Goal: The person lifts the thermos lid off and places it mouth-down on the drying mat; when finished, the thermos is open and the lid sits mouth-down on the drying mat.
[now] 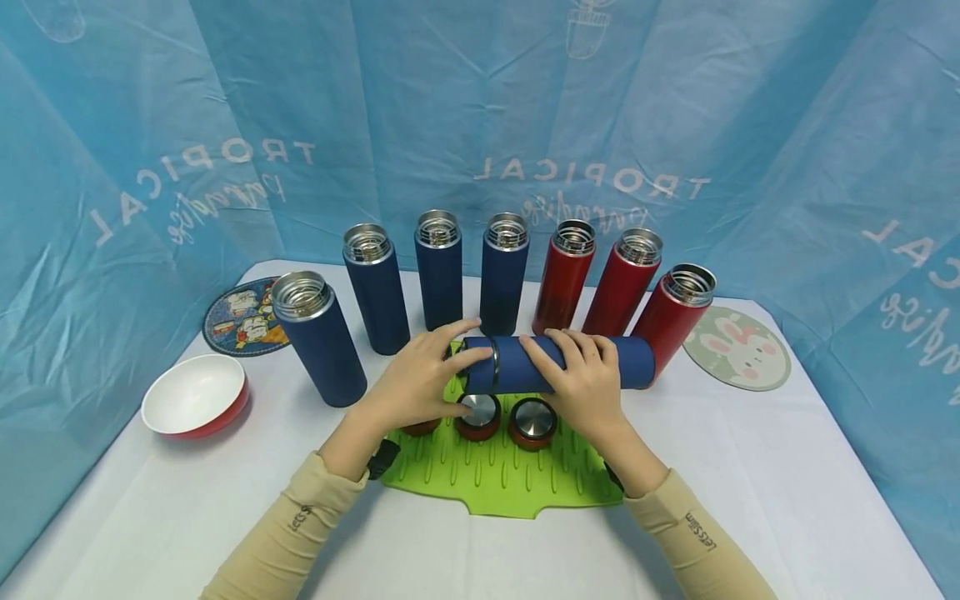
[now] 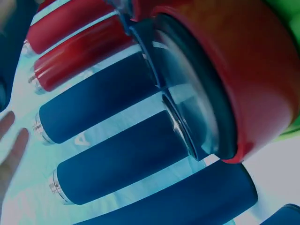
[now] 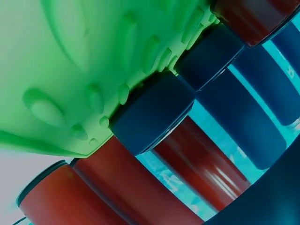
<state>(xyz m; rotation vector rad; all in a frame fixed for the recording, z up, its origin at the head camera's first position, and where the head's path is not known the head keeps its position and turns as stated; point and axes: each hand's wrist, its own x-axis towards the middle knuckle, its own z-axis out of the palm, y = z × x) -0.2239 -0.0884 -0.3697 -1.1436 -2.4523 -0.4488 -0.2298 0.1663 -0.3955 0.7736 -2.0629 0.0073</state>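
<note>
A blue thermos bottle lies level in the air above the green mat, its lid end to the left. My right hand grips its body from above. Around the blue lid, a metal ring showing beside it, my left hand has its fingers spread; one finger crosses the lid, and the left wrist view has fingertips standing apart from a dark blue shape. Red lids with silver tops rest on the mat, one lid beside another lid. A third is partly behind the left hand.
Several open blue bottles and three open red bottles stand in an arc behind the mat. A red-and-white bowl is at left. Round placemats lie at both sides, one patterned, one with a rabbit.
</note>
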